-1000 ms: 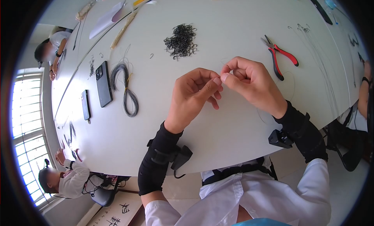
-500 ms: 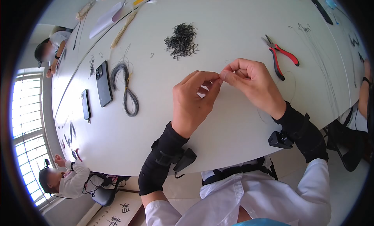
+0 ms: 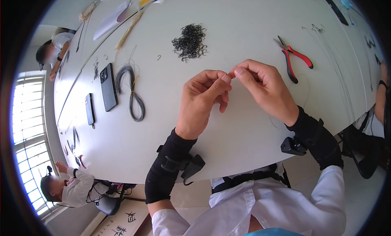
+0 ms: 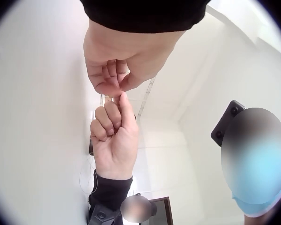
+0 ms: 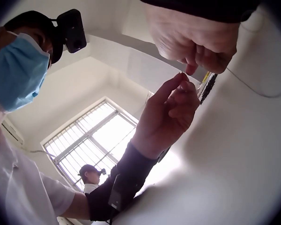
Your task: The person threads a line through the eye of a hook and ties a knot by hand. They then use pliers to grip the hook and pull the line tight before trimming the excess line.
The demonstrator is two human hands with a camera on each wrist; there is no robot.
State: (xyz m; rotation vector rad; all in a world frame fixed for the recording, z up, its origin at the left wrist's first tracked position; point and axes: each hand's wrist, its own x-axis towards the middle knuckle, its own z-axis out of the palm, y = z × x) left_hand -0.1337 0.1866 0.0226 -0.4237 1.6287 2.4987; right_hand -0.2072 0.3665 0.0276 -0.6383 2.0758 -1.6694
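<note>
Above the table, the left hand (image 3: 199, 97) and right hand (image 3: 266, 87) meet at their fingertips. Thumb and forefinger of the left hand (image 5: 166, 115) pinch something tiny, mostly hidden; a small bright tip shows in the right wrist view. A thin line (image 5: 260, 93) runs out of the right hand (image 5: 194, 37), whose fingers are curled with the thumb against the forefinger. In the left wrist view the left hand (image 4: 126, 54) is above the right hand (image 4: 114, 145), fingertips touching. Beyond the hands lies a pile of dark hooks (image 3: 190, 42).
Red-handled pliers (image 3: 288, 59) lie right of the hands, near long thin lines with hooks (image 3: 317, 29). To the left are a coil of line (image 3: 132, 91), a large phone (image 3: 108, 87) and a smaller one (image 3: 89, 110). Other people sit around the table (image 3: 163, 154).
The left hand rolled over to a knuckles-up pose half a second ago and has turned back, thumb showing. The right hand stays nearly in place, its thumb shifted slightly up.
</note>
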